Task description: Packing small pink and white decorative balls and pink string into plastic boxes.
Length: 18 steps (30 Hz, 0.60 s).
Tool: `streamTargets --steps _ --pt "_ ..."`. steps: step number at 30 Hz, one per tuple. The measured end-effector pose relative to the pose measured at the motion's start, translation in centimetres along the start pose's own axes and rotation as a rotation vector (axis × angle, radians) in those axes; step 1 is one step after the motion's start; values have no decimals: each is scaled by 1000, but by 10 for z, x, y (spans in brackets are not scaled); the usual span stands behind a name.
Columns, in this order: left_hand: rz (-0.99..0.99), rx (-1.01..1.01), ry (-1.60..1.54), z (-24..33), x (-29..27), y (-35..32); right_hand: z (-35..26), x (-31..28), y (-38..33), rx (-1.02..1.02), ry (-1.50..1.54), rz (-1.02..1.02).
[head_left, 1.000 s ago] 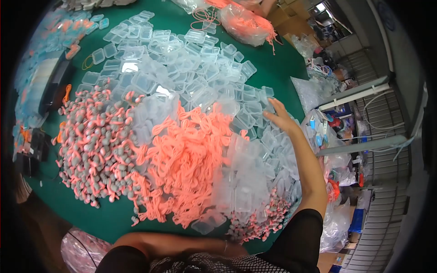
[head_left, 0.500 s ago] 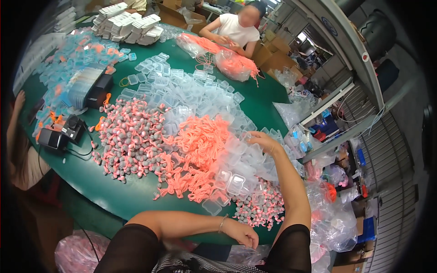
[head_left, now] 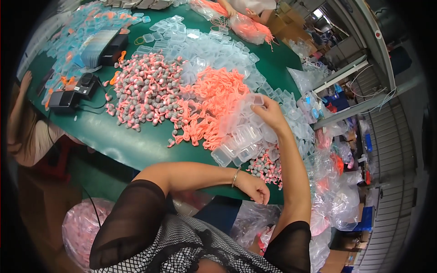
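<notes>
My right hand [head_left: 271,113] is closed on a small clear plastic box [head_left: 256,99], lifted at the right side of a heap of such boxes [head_left: 207,50]. Just left of it lies a pile of bundled coral-orange cords [head_left: 217,93]. My left hand [head_left: 253,187] hangs at the table's near edge with its fingers curled in; whether anything is inside them is hidden. Close above that hand is a small pile of grey and pink earplugs [head_left: 266,167]. More clear boxes [head_left: 241,142] are spread between this pile and the cords.
A bigger heap of grey and pink earplugs [head_left: 148,91] covers the middle left of the green table [head_left: 123,145]. Black devices with cables [head_left: 66,100] and blue boxes [head_left: 68,43] lie farther left. Other people are at the far side and left edge. Plastic bags [head_left: 339,200] crowd the right.
The view has tipped downward, so the table sits higher in it. My right hand has raised a clear box from the heap. My left hand stays curled near the table edge.
</notes>
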<state>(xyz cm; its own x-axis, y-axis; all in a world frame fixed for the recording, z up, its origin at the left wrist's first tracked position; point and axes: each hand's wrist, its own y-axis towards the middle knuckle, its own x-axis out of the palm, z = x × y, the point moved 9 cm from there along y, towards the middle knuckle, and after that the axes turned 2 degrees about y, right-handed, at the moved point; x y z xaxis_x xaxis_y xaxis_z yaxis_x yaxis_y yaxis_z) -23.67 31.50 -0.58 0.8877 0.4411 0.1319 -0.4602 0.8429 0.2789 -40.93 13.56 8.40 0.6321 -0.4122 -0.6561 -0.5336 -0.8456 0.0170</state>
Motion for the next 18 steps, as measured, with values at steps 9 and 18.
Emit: streamTargets --steps 9,18 --pt "116 137 628 10 29 -14 -45 25 -51 -246 -539 363" --pt "191 165 962 28 42 -47 -70 53 -77 -293 -786 459"
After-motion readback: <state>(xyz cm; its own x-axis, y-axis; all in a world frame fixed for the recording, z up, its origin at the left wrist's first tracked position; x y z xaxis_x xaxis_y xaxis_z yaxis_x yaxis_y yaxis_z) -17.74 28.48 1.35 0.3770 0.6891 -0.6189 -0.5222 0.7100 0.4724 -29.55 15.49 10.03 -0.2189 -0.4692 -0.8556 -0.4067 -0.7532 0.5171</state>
